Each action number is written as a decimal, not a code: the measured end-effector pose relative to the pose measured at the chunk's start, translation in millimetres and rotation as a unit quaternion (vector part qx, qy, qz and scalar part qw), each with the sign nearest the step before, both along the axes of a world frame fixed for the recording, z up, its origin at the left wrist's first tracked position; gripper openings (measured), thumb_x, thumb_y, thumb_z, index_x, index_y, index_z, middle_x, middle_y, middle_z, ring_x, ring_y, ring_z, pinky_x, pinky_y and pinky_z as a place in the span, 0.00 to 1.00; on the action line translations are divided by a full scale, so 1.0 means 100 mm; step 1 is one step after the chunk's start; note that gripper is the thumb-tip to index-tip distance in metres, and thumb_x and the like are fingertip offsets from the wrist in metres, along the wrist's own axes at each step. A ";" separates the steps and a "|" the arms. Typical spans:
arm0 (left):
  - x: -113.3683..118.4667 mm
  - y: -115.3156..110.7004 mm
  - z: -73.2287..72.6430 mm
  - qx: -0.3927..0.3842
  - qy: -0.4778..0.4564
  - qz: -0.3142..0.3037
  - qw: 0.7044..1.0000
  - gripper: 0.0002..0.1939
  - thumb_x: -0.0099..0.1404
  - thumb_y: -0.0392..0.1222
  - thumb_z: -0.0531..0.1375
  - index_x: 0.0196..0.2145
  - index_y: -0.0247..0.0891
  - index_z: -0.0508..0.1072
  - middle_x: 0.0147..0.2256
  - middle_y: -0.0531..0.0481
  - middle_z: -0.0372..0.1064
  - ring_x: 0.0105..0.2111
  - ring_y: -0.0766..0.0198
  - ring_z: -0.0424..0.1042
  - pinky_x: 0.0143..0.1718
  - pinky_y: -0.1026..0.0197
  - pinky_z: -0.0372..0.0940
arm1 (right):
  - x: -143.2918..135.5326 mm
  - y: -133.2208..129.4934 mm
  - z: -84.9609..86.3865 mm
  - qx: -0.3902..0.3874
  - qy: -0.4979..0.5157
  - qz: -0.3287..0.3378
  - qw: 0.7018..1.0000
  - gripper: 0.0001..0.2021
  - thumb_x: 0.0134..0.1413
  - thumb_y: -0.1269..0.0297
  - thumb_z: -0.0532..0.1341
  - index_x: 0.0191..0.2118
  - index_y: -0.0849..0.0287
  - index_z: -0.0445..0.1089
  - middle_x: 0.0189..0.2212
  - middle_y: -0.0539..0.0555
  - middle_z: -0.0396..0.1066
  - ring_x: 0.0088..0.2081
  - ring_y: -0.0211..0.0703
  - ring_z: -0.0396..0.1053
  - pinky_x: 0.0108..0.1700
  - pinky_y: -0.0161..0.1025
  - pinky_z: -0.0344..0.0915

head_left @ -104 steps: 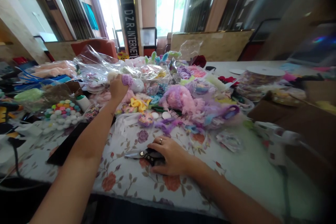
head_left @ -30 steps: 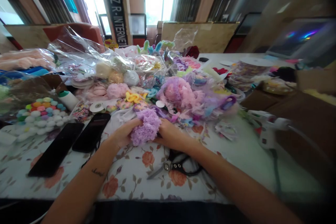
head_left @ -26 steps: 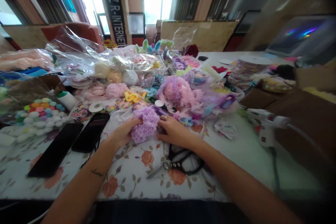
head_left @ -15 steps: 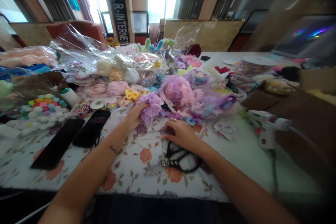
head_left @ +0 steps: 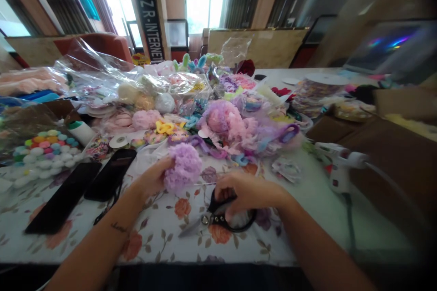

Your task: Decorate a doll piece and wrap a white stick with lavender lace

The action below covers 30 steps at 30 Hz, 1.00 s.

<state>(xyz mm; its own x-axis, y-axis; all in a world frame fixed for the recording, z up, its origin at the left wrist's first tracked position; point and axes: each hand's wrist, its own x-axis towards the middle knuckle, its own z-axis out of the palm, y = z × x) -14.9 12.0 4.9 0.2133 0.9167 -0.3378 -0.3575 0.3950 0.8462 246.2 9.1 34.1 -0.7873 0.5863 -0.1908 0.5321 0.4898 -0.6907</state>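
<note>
A fluffy purple ball of yarn [head_left: 184, 167] is in my left hand [head_left: 157, 176], whose fingers are mostly hidden behind it. Over the black handles of the scissors [head_left: 218, 219], my right hand [head_left: 239, 192] has its fingers curled around the upper handle loop. The scissors lie on the flowered cloth [head_left: 153, 232], their blades pointing left. Just behind the hands is a pile of soft craft pieces with a pink fluffy bundle [head_left: 221, 120].
Two black phones [head_left: 63, 195] lie at the left near a bag of coloured pompoms [head_left: 46, 152]. A white glue gun [head_left: 339, 163] stands at the right beside a brown cardboard box [head_left: 382, 159]. Clear plastic bags [head_left: 102, 70] cover the back left.
My left hand has drawn the purple yarn ball off the pile, toward me and slightly left. My right hand has come down onto the scissors' handles and closed its fingers there.
</note>
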 end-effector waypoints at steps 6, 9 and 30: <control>0.25 -0.10 -0.16 0.069 0.079 -0.125 0.987 0.19 0.49 0.40 0.68 0.41 0.38 0.75 0.32 0.50 0.73 0.28 0.64 0.70 0.27 0.66 0.61 | 0.00 -0.09 0.10 0.126 -0.123 0.033 0.984 0.17 0.34 0.64 0.74 0.36 0.56 0.76 0.28 0.49 0.73 0.29 0.40 0.66 0.26 0.33 0.50; 0.25 -0.08 -0.18 0.119 0.116 -0.112 0.980 0.17 0.49 0.40 0.67 0.39 0.38 0.76 0.33 0.49 0.73 0.32 0.60 0.70 0.31 0.64 0.62 | 0.01 -0.12 0.11 0.125 -0.144 0.037 0.981 0.13 0.34 0.64 0.73 0.31 0.56 0.75 0.24 0.47 0.71 0.25 0.38 0.64 0.24 0.33 0.47; 0.11 0.11 0.03 -0.055 -0.063 0.202 0.976 0.05 0.61 0.34 0.58 0.34 0.35 0.74 0.28 0.49 0.75 0.28 0.61 0.75 0.32 0.61 0.71 | 0.19 -0.12 0.20 0.076 -0.237 -0.035 0.968 0.10 0.32 0.64 0.72 0.24 0.57 0.72 0.20 0.46 0.70 0.23 0.36 0.62 0.22 0.34 0.45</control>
<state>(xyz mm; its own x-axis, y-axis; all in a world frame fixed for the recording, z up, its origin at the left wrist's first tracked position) -3.4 23.4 7.4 -0.1109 0.8945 -0.4330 -0.6015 0.2864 0.7458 264.7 -2.9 54.3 -0.5892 0.6854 -0.4279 0.8075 0.5177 -0.2827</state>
